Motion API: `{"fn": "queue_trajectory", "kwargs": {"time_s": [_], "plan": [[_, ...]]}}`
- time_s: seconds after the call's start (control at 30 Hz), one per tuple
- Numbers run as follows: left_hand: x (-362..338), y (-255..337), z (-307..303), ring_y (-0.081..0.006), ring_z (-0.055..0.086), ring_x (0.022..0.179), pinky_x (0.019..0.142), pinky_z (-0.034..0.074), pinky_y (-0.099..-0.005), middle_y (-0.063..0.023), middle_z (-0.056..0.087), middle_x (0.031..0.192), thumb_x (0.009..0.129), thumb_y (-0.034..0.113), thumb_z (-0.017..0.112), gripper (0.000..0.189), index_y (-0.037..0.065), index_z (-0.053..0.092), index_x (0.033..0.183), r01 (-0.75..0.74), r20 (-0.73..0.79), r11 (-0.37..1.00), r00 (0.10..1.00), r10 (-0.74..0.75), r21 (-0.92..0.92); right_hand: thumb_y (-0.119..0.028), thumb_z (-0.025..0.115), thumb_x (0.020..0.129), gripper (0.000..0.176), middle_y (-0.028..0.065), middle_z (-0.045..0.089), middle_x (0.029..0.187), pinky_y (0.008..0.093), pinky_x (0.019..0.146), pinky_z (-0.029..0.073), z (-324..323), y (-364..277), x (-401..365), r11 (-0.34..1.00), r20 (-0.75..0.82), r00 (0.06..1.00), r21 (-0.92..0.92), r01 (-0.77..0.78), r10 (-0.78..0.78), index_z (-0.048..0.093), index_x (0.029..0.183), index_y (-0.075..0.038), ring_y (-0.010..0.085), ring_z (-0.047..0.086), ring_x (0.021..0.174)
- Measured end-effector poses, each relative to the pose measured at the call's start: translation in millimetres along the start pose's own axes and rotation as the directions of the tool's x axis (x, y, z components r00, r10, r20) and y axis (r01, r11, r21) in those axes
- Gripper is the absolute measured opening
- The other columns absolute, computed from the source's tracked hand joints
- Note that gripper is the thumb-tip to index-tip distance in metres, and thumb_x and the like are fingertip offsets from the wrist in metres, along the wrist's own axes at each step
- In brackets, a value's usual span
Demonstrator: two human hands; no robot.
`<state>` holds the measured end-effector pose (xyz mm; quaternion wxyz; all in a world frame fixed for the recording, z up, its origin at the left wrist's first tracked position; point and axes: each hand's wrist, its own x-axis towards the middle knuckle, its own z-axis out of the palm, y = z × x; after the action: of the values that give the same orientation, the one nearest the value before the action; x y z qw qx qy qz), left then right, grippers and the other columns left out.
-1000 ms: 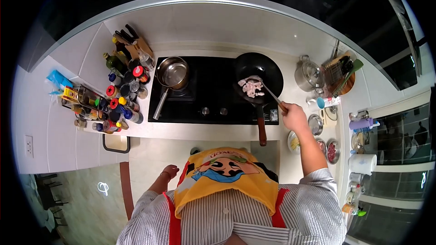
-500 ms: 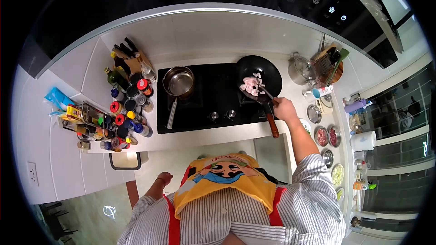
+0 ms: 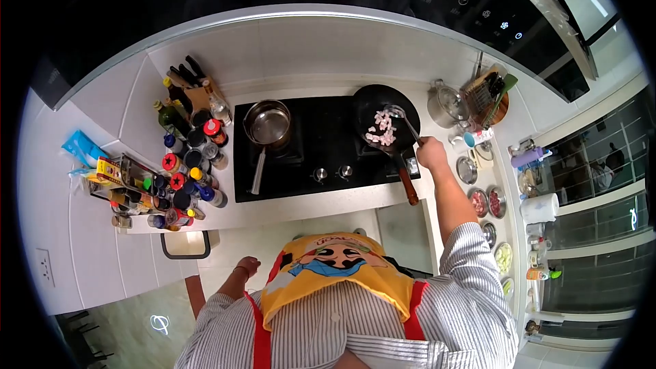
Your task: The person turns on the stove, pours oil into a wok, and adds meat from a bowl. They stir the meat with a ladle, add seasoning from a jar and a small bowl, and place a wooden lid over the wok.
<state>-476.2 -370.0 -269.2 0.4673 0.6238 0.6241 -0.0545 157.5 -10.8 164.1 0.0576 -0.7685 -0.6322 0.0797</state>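
My right hand [image 3: 432, 153] is closed around the handle of a metal ladle [image 3: 412, 128]. The ladle's bowl rests inside a black wok [image 3: 403, 99], at the far right side of some pale pink, chopped fatty meat [image 3: 383, 130]. This wok stands on the right side of the black stove [image 3: 318, 143], its wooden handle pointing toward me. Below the counter, beside the yellow apron [image 3: 335, 270], hangs my left hand [image 3: 250, 265]. Its fingers look loosely curled with nothing in them, and it touches nothing.
A steel saucepan [image 3: 268, 123] sits on the left burner. Many sauce bottles and jars [image 3: 198, 138] crowd the left counter, with a knife block [image 3: 199, 98] behind. On the right are a lidded pot [image 3: 447, 106], bowls of chopped meat [image 3: 497, 201] and a paper roll [image 3: 540, 209].
My right hand has shifted slightly forward and right with the ladle, whose bowl moved to the wok's far side. The meat pieces are more spread out. My left hand stays low.
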Motion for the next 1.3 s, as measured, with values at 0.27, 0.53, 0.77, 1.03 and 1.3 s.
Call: {"fn": "queue_trajectory", "kwargs": {"time_s": [0.27, 0.53, 0.77, 1.03, 1.3], "plan": [[3.0, -23.5, -1.6, -0.0321, 0.069, 0.105, 0.094, 0.056, -0.0415, -0.0122, 0.073, 0.107, 0.089, 0.018, 0.062, 0.024, 0.014, 0.073, 0.109, -0.072, 0.118, 0.987, 0.991, 0.056, 0.144, -0.014, 0.063, 0.085, 0.030, 0.0230, 0.072, 0.111, 0.0447, 0.097, 0.054, -50.6, -18.9, -27.0, 0.997, 0.149, 0.987, -0.026, 0.068, -0.063, 0.076, 0.110, -0.007, 0.0383, 0.068, 0.108], [6.4, -24.2, 7.2, -0.0331, 0.067, 0.110, 0.097, 0.055, -0.0414, -0.0106, 0.072, 0.110, 0.090, 0.016, 0.058, 0.024, 0.014, 0.073, 0.109, -0.351, 0.317, 0.742, 0.928, 0.195, 0.571, -0.010, 0.065, 0.083, 0.026, 0.0221, 0.074, 0.106, 0.0453, 0.093, 0.056, -72.7, -19.2, -40.4, 0.979, 0.188, 0.982, -0.191, 0.067, -0.030, 0.078, 0.106, -0.008, 0.0387, 0.070, 0.104], [17.4, -18.2, -13.9, -0.0332, 0.067, 0.111, 0.096, 0.054, -0.0423, -0.0098, 0.073, 0.111, 0.094, 0.020, 0.057, 0.024, 0.012, 0.072, 0.112, -0.064, 0.037, 0.988, 0.998, 0.059, 0.142, -0.012, 0.064, 0.082, 0.031, 0.0226, 0.073, 0.108, 0.0434, 0.097, 0.055, 2.9, -1.4, -0.9, 0.999, 0.022, 1.000, 0.040, -0.021, 0.021, 0.076, 0.109, -0.007, 0.0394, 0.069, 0.107], [5.8, -5.5, -28.2, -0.0298, 0.065, 0.117, 0.100, 0.054, -0.0387, -0.0097, 0.069, 0.127, 0.093, 0.018, 0.058, 0.028, 0.011, 0.069, 0.118, -0.165, 0.226, 0.889, 0.972, 0.072, 0.426, -0.015, 0.065, 0.085, 0.031, 0.0200, 0.073, 0.111, 0.0424, 0.097, 0.055, -73.4, -36.9, -45.4, 0.996, 0.145, 0.986, -0.026, 0.087, -0.082, 0.077, 0.112, -0.008, 0.0377, 0.069, 0.108], [12.9, -27.4, -5.8, -0.0322, 0.065, 0.116, 0.101, 0.053, -0.0424, -0.0110, 0.070, 0.115, 0.090, 0.021, 0.061, 0.024, 0.013, 0.071, 0.111, -0.309, 0.332, 0.787, 0.933, 0.142, 0.533, -0.011, 0.064, 0.084, 0.026, 0.0227, 0.073, 0.107, 0.0448, 0.094, 0.056, -31.5, -11.4, -12.0, 0.995, 0.110, 0.994, -0.094, 0.023, -0.013, 0.076, 0.107, -0.007, 0.0383, 0.070, 0.105]]}}
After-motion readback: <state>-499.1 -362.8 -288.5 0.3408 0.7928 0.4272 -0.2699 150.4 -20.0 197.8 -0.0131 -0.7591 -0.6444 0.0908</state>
